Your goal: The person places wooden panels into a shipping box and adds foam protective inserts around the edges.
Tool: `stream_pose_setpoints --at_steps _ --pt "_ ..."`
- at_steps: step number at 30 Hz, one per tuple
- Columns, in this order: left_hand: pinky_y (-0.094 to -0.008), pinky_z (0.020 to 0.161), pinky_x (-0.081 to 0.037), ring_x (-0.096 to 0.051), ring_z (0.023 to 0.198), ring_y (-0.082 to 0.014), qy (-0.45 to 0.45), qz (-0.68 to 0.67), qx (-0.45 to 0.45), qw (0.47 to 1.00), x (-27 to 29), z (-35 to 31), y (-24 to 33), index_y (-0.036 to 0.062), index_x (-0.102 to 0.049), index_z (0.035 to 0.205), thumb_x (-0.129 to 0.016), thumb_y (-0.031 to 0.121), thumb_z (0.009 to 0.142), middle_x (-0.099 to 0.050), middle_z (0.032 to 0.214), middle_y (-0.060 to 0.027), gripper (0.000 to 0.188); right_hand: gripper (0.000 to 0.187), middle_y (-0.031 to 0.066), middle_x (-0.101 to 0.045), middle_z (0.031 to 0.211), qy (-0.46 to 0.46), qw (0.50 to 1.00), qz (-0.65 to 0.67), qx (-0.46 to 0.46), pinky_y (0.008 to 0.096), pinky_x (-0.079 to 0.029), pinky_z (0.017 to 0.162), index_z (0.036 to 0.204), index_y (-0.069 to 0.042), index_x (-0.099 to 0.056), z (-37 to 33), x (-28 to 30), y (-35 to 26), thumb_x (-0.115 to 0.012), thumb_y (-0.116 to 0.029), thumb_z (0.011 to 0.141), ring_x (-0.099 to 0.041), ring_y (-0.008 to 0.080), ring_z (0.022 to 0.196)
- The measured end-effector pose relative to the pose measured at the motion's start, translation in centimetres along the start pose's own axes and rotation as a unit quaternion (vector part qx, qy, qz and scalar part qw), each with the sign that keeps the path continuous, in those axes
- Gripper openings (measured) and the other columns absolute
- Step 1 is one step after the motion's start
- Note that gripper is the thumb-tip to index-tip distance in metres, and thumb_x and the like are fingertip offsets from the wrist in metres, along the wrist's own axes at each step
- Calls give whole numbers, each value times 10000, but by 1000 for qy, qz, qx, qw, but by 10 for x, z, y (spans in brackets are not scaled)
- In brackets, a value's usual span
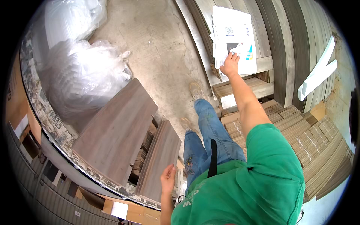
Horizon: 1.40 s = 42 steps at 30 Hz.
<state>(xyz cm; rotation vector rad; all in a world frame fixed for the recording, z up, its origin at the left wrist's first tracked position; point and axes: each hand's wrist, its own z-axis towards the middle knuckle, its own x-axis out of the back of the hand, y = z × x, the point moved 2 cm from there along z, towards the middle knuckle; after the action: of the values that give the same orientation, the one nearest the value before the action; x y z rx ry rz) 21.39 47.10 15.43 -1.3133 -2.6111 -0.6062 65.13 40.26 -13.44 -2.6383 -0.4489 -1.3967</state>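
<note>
My right hand [230,66] reaches out over a stack of white printed sheets [243,33] lying on grey wood-look planks [269,33]. Its fingers are bent slightly and apart, resting on the top sheet, with the thumb by the sheet's left edge. My left hand [168,180] hangs low beside a stack of brown wood-look boards [160,157]. Its fingers curl loosely and nothing shows in them. Another broad brown board stack [118,129] lies just left of that one.
Clear plastic bags [84,71] with white contents fill the upper left. Flattened cardboard pieces [303,146] are piled at my right. White angled strips [318,77] lie on planks at the far right. Concrete floor [150,41] runs between the stacks; cardboard boxes [125,212] stand lower left.
</note>
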Motion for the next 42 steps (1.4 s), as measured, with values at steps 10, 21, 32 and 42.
stream_pose_setpoints --at_steps 10,21,32,42 --pt "-211 713 -410 -522 788 -107 30 -55 19 998 -6 4 1 -38 -514 990 -549 128 779 -567 886 -83 270 615 251 -213 1236 57 996 -9 -61 380 -307 917 1154 54 -251 27 -32 5 -554 -114 646 -194 404 1157" --pt "-224 739 -413 -532 823 -123 33 -19 -54 998 -20 9 7 -30 -538 949 -554 132 774 -571 880 -81 239 227 230 -548 795 229 933 261 -93 406 -421 682 913 -23 -524 -5 41 56 -409 -146 761 -525 373 770" --pt "-320 727 -414 -533 866 -260 118 -163 -305 931 -74 58 119 -44 -436 1029 -600 217 711 -530 967 -210 444 313 165 -499 946 42 798 226 557 364 -414 716 987 -5 -462 -308 68 -86 -526 -59 685 -476 312 878" --pt "-334 571 -451 -558 669 -255 483 140 -545 671 154 -140 -86 57 -540 910 -521 -20 536 -571 782 -96 382 304 195 -470 1034 -68 687 186 699 382 -359 824 992 2 -468 -480 21 -104 -542 -116 722 -437 350 958"
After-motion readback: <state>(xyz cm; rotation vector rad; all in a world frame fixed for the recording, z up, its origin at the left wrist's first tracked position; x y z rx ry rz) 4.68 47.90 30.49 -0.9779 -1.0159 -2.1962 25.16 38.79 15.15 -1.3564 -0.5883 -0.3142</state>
